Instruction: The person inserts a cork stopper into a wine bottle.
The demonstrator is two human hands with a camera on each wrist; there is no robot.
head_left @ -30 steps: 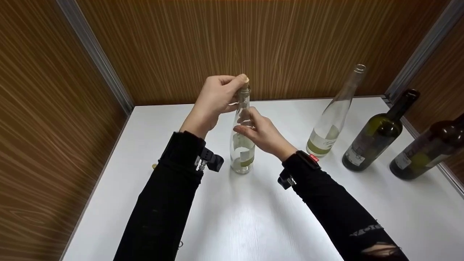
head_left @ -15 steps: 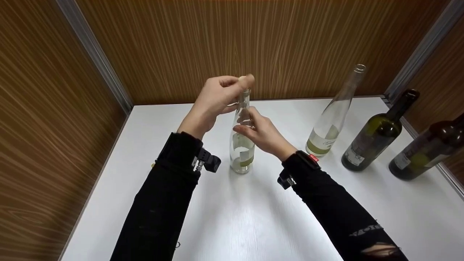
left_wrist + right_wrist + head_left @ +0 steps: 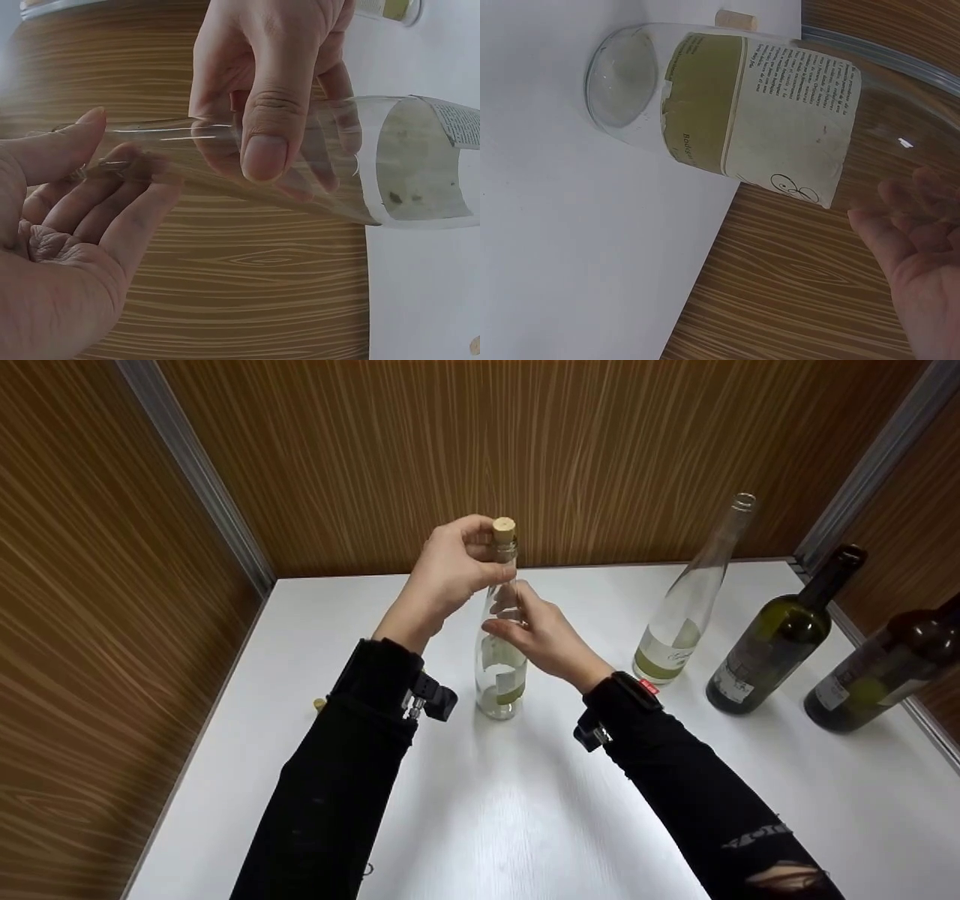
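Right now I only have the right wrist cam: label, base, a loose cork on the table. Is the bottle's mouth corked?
Observer: Yes. A cork sits in the mouth of the clear bottle, with part of it standing proud.
Operator: Where's the other hand?
Observer: The left hand is curled around the top of the neck, just below the cork.
Operator: Anything else standing nearby?
Observer: Three more, upright and apart, off to the right: a second clear bottle, a green bottle and a dark bottle.
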